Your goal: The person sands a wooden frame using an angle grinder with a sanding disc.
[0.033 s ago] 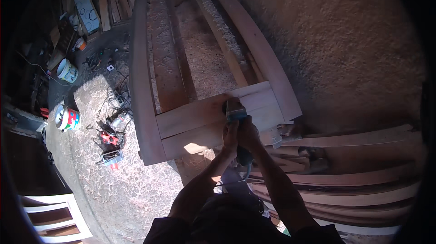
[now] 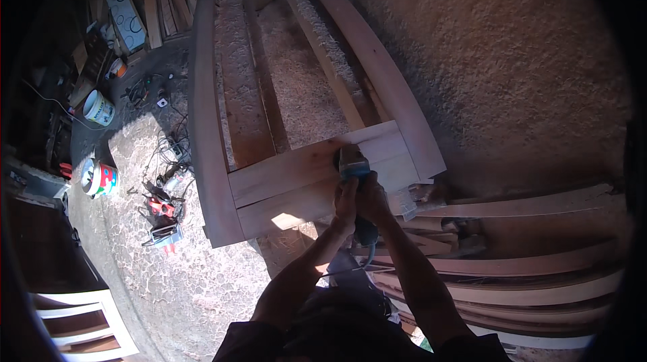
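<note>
A teal and dark angle grinder [image 2: 354, 165] rests with its head on the wide lower rail of a wooden door frame [image 2: 283, 174]. My left hand [image 2: 346, 200] is closed around the near left side of the tool. Against its right side, my right hand [image 2: 372, 199] is closed on the body just behind the head. The tool's dark rear end and its cord hang down between my forearms. Its disc is mostly hidden under the head. A bright sunlit patch lies on the rail left of my hands.
Long boards [image 2: 526, 265] are stacked at the lower right beside a rough brown wall [image 2: 499, 58]. On the floor at left lie cables, red power tools [image 2: 160, 207] and buckets [image 2: 100, 107]. A white frame [image 2: 87, 321] is at lower left; planks [image 2: 151, 5] lean at the back.
The grinder and both hands have shifted very slightly to the right over the rail. The door frame appears a little further left in the view. Both hands keep their grip.
</note>
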A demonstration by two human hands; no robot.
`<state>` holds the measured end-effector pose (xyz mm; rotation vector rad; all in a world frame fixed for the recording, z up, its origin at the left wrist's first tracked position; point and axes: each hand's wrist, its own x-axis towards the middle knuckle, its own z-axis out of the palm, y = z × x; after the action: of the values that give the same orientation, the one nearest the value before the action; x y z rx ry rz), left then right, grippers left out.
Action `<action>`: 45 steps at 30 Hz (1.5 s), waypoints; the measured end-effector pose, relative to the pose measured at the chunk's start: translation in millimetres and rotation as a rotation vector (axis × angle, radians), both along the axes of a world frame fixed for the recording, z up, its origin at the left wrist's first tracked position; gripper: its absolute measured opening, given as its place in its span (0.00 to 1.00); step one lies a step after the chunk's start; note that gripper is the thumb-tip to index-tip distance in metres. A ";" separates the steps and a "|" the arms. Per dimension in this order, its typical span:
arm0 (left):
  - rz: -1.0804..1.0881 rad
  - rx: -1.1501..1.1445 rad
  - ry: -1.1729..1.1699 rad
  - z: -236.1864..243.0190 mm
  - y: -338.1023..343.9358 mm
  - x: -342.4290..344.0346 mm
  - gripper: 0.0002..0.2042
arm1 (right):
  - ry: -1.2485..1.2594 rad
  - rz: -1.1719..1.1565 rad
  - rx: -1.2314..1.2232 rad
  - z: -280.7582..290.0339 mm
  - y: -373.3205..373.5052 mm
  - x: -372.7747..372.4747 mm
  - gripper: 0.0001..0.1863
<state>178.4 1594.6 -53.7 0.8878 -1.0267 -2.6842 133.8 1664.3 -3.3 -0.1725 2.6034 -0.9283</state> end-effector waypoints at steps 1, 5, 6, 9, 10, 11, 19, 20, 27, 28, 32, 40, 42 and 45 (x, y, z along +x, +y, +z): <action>-0.024 -0.034 -0.017 1.2 15.2 -12.2 0.14 | 0.026 -0.004 -0.003 -0.4 17.7 -9.2 0.32; -0.179 -0.036 -0.026 6.4 58.2 -52.6 0.21 | 0.015 -0.044 0.008 -5.4 71.4 -44.4 0.35; -0.152 -0.088 -0.001 9.5 70.9 -58.4 0.24 | 0.030 -0.055 0.011 -5.8 82.1 -51.7 0.36; -0.217 -0.061 -0.007 13.3 93.2 -78.3 0.21 | 0.068 -0.090 0.062 -6.1 109.3 -70.3 0.39; -0.234 -0.114 -0.039 13.9 103.5 -84.8 0.22 | 0.030 -0.137 0.067 -4.9 118.9 -75.9 0.42; -0.259 -0.147 -0.021 13.6 114.1 -90.6 0.23 | 0.033 -0.155 0.064 -3.2 128.8 -80.1 0.42; -0.338 -0.250 0.061 -6.9 163.4 -104.0 0.27 | 0.058 -0.173 0.169 3.4 174.0 -80.7 0.42; -0.340 -0.236 0.052 -8.1 158.9 -97.1 0.27 | 0.067 -0.151 0.164 1.5 169.7 -74.8 0.42; -0.168 -0.259 -0.083 7.0 104.9 -24.4 0.26 | 0.046 -0.047 0.022 -6.6 115.4 -17.2 0.42; -0.146 -0.264 -0.087 9.0 94.5 -13.9 0.26 | 0.065 -0.022 0.000 -8.6 103.7 -9.6 0.43; -0.134 -0.259 -0.160 11.4 48.1 20.4 0.25 | 0.095 0.098 0.087 -7.8 60.7 24.0 0.41; 0.198 -0.313 -0.043 -1.9 -49.4 101.2 0.20 | 0.153 0.248 -0.022 -38.0 -52.5 84.3 0.34; 0.247 -0.146 -0.052 -16.0 -77.8 112.7 0.16 | 0.256 0.327 -0.160 -66.0 -67.0 94.6 0.31; 0.285 0.056 0.002 -44.0 -113.8 133.0 0.16 | 0.302 0.495 -0.100 -123.2 -94.2 109.4 0.27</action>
<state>311.5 1480.8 -97.6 0.9604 -0.7617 -2.4840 243.2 1570.1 -126.5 -1.0010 2.5776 -0.8978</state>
